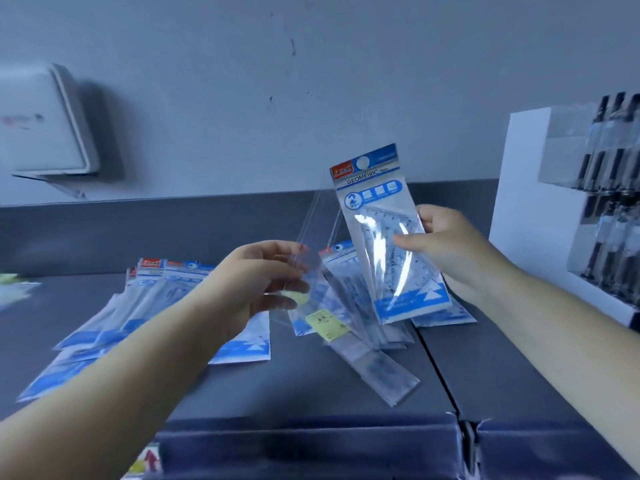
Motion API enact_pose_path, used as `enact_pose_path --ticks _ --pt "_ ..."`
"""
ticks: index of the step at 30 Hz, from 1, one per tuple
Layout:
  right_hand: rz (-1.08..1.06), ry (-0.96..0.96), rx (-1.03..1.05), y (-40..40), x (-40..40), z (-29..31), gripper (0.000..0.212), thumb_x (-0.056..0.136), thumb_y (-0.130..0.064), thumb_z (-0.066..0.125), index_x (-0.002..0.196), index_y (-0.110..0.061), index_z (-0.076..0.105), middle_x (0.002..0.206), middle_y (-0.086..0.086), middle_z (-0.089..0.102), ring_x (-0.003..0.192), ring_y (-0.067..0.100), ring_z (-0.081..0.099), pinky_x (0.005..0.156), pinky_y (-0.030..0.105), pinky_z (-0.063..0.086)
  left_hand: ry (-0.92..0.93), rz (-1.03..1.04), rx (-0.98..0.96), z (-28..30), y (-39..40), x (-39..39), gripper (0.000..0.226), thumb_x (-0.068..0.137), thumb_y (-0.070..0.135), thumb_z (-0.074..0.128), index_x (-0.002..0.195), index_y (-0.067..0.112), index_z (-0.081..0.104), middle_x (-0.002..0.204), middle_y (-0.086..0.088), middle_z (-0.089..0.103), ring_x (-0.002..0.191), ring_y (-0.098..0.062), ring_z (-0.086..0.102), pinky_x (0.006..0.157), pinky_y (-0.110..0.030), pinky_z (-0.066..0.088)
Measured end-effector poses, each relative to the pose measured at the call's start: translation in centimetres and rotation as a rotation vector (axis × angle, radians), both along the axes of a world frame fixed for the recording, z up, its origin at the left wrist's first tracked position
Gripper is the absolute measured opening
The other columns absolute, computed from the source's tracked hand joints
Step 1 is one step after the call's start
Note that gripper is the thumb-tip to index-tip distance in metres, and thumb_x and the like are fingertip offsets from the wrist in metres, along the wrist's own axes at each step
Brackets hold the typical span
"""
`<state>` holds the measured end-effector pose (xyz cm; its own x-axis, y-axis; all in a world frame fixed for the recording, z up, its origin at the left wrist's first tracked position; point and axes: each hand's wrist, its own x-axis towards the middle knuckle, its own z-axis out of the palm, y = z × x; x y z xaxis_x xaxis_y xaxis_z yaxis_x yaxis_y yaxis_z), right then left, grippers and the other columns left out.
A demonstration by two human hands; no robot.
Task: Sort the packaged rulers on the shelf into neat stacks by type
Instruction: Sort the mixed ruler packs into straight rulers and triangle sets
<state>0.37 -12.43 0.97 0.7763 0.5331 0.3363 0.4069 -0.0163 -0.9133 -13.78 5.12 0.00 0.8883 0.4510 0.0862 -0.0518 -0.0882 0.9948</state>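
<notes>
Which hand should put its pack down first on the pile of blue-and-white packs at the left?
Right, probably. The right hand holds a blue-and-white GEOMETRIC pack matching that fanned left pile; the left hand is nearer but pinches a clear narrow ruler sleeve.

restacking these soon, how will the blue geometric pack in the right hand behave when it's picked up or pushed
The GEOMETRIC pack probably stays fairly stiff: it stands upright while the right hand grips only one edge. Its glossy film shows bright glare, so it likely slides easily on the other packs. It looks thin and flat, so probably light.
</notes>
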Motion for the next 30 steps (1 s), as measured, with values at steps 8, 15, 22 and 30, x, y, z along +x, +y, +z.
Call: enact_pose_path --ticks 8,15,22,30 --pt "0.171 0.152 0.107 7.0 -7.9 0.7 0.020 0.084 0.003 0.060 0.084 -0.016 0.065 0.088 0.007 0.070 0.088 0.027 0.066 0.090 0.048 0.051 -0.074 0.137 -0.036 0.6 5.3 -9.8 0.028 0.087 -0.012 0.050 0.090 0.013 0.063 0.071 0.001 0.066 0.054 -0.012 0.066 0.045 -0.020 0.052" --pt "0.276 0.232 0.158 13.3 -15.2 0.5 0.018 0.083 0.005 0.060 0.091 -0.011 0.065 0.090 0.007 0.070 0.080 0.020 0.067 0.080 0.037 0.055 -0.086 0.270 -0.051 0.5 11.0 -18.6 0.029 0.086 -0.012 0.051 0.089 0.014 0.064 0.065 0.003 0.067 0.053 -0.011 0.066 0.044 -0.022 0.053" --pt "0.268 0.182 0.180 17.8 -19.6 1.0 0.015 0.084 0.000 0.063 0.091 -0.013 0.065 0.091 0.003 0.070 0.082 0.017 0.068 0.077 0.030 0.056 -0.099 0.286 -0.076 -0.1 14.7 -24.1 0.026 0.084 -0.012 0.054 0.090 0.012 0.063 0.066 -0.001 0.066 0.054 -0.013 0.066 0.046 -0.024 0.054" --pt "0.020 -0.011 -0.028 23.4 -18.6 0.6 0.062 0.081 -0.020 0.071 0.132 -0.009 0.040 0.123 0.005 0.053 0.111 0.019 0.054 0.097 0.036 0.045 -0.100 0.285 -0.080 -0.8 18.4 -25.1 0.024 0.082 -0.013 0.057 0.092 0.009 0.062 0.076 -0.007 0.063 0.058 -0.015 0.065 0.050 -0.027 0.057"
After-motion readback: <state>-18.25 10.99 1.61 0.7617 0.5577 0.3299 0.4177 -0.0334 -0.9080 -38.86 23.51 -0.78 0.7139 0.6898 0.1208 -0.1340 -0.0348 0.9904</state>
